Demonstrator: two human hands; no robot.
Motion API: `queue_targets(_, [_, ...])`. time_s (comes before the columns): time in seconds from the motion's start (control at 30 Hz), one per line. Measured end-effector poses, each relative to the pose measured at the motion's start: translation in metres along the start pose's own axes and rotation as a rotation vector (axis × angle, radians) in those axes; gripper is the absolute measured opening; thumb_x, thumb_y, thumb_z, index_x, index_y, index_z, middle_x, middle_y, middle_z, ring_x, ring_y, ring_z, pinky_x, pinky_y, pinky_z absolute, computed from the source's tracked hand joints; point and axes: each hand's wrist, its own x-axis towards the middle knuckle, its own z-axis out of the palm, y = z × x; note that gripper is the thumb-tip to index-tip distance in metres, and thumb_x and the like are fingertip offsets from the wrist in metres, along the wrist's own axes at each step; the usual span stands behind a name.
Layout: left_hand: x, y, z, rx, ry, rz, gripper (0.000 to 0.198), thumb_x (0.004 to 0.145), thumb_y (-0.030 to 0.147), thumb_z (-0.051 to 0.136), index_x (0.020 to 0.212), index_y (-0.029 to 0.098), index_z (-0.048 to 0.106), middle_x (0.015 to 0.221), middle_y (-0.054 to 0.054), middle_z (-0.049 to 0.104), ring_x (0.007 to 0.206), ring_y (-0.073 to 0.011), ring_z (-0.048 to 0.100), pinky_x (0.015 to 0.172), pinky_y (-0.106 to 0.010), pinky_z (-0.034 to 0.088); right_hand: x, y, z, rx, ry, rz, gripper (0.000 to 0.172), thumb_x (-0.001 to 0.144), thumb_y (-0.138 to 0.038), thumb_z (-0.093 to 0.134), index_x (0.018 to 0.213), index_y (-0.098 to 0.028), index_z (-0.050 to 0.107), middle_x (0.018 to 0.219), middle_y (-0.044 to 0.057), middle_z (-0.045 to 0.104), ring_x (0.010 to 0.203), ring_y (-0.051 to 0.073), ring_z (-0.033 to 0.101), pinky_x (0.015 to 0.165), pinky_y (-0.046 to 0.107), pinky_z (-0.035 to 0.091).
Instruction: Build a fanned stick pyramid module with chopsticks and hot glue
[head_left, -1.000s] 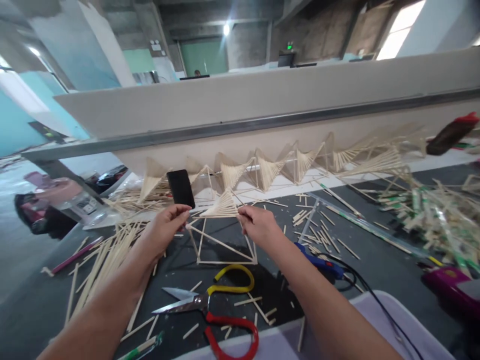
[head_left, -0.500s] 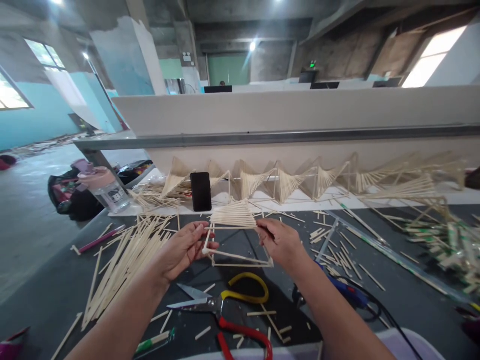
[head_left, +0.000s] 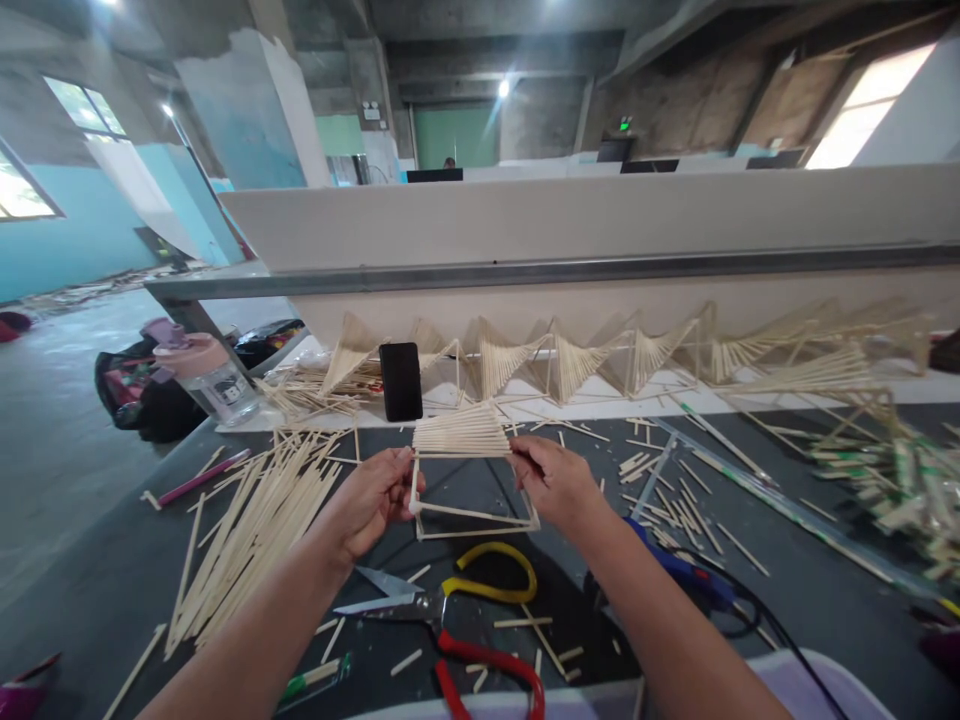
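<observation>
Between my two hands hangs a small frame of thin wooden sticks [head_left: 469,470], with a fan of sticks across its top and an open square base. My left hand [head_left: 371,500] pinches its left corner with closed fingers. My right hand [head_left: 559,480] grips its right edge, fingers closed too. The frame is held just above the dark table [head_left: 90,590]. Below it lie scissors [head_left: 450,610] with one yellow and one red handle.
A heap of long sticks [head_left: 247,520] lies to the left, short offcuts to the right. A black phone [head_left: 400,381] leans by a row of finished stick frames [head_left: 585,360] along the partition. A blue glue gun [head_left: 679,575] with black cable lies right; a bottle [head_left: 206,375] stands far left.
The view swung left and steadied. Both hands kept hold of the stick frame and tilted it, so its base now lies flatter and lower.
</observation>
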Motion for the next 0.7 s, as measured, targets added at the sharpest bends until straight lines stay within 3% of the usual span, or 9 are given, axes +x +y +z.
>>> queue_targets(0.2, [0.003,-0.003,0.006,0.014,0.037,-0.075,0.028,0.083,0.041,0.05,0.088,0.014,0.053,0.054,0.0,0.058,0.028,-0.0033,0.037,0.024,-0.012,0.029,-0.001,-0.002,0.003,0.022,-0.026,0.032,0.016,0.086,-0.019,0.045,0.093,-0.018,0.059,0.082,0.005,0.067,0.067,0.014,0.061,0.064,0.025,0.046])
queue_targets(0.37, [0.005,-0.007,0.005,-0.063,-0.036,-0.121,0.034,0.083,0.048,0.048,0.088,0.014,0.054,0.052,0.001,0.058,0.024,-0.0011,0.029,0.023,-0.01,0.019,-0.003,-0.003,0.005,0.043,-0.048,0.056,0.017,0.087,-0.02,0.043,0.096,-0.019,0.057,0.08,0.004,0.066,0.063,0.014,0.061,0.058,0.024,0.045])
queue_targets(0.5, [0.0,-0.007,0.007,-0.11,-0.071,-0.104,0.037,0.081,0.05,0.049,0.079,0.013,0.054,0.049,0.001,0.056,0.023,0.0009,0.024,0.024,-0.01,0.017,-0.004,-0.005,0.004,0.061,-0.054,0.071,0.017,0.087,-0.021,0.041,0.096,-0.019,0.055,0.08,0.004,0.066,0.059,0.014,0.061,0.054,0.024,0.044])
queue_targets(0.7, [-0.008,-0.002,0.013,-0.068,-0.033,-0.113,0.041,0.08,0.057,0.045,0.072,0.017,0.05,0.042,0.004,0.052,0.022,0.0001,0.019,0.025,-0.012,0.014,-0.008,-0.004,0.008,0.073,-0.049,0.043,0.017,0.088,-0.019,0.039,0.102,-0.019,0.049,0.08,0.005,0.065,0.061,0.015,0.061,0.058,0.025,0.044])
